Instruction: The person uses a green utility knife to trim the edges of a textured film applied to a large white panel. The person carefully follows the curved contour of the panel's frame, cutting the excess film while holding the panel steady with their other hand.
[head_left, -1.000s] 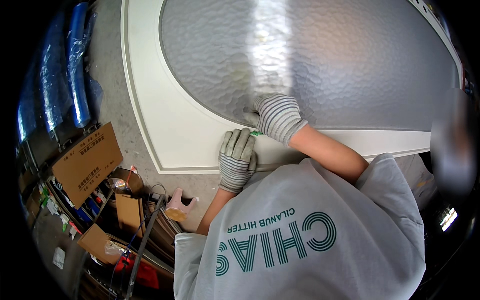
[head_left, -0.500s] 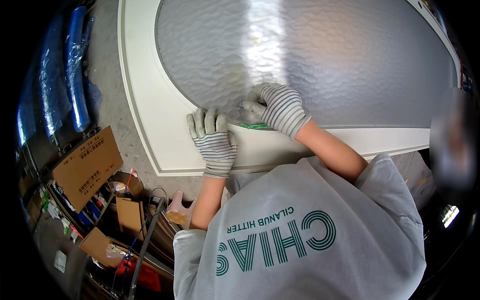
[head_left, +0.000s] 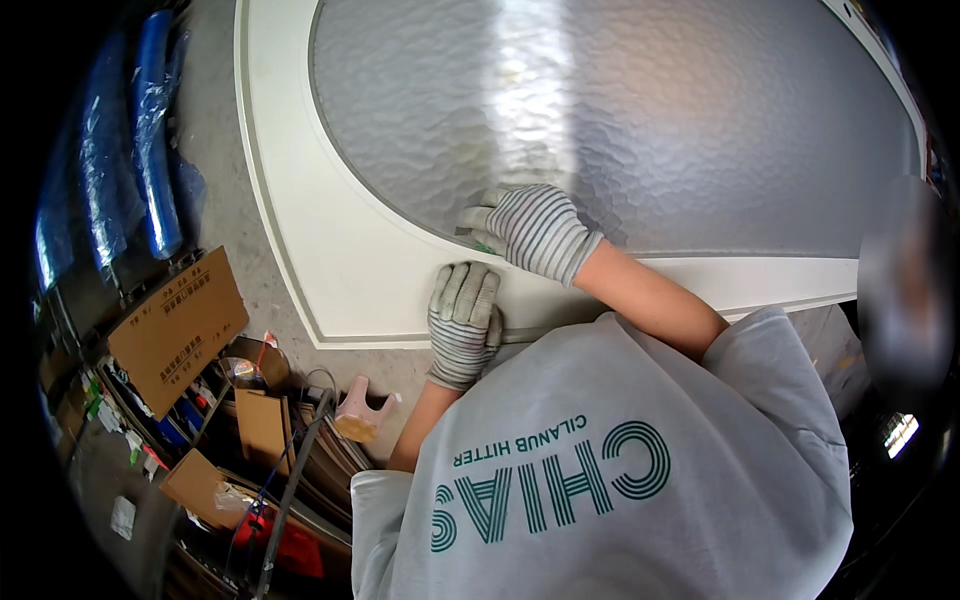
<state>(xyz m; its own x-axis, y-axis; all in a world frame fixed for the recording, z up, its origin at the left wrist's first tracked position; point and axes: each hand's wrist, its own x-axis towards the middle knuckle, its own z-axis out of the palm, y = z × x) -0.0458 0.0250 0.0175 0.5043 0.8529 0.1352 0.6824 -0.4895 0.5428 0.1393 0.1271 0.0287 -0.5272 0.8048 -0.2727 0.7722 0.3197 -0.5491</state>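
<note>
Before me lies a white door panel or frame [head_left: 300, 230] around a large pane of grey textured glass [head_left: 690, 120] with a curved edge. Striped, grey-palmed gloves cover both hands. My left hand [head_left: 463, 322] rests flat on the white border near its front edge, fingers stretched out side by side, holding nothing. At the curved rim of the pane, my right hand [head_left: 532, 228] is closed with its fingers bent down against the glass. A small green strip [head_left: 488, 241] shows beneath these fingers. Whatever they grip is hidden.
On the left, blue film-wrapped rolls [head_left: 152, 140] stand beside the grey floor. Below them are a cardboard sheet [head_left: 180, 325], a metal-framed rack [head_left: 290, 495] full of cardboard pieces and a pink stool [head_left: 362, 408]. A blurred shape [head_left: 905, 280] is at far right.
My left hand has slid right and nearer to me, off the pane's edge. My right hand has moved slightly left and nearer, now covering most of the green strip.
</note>
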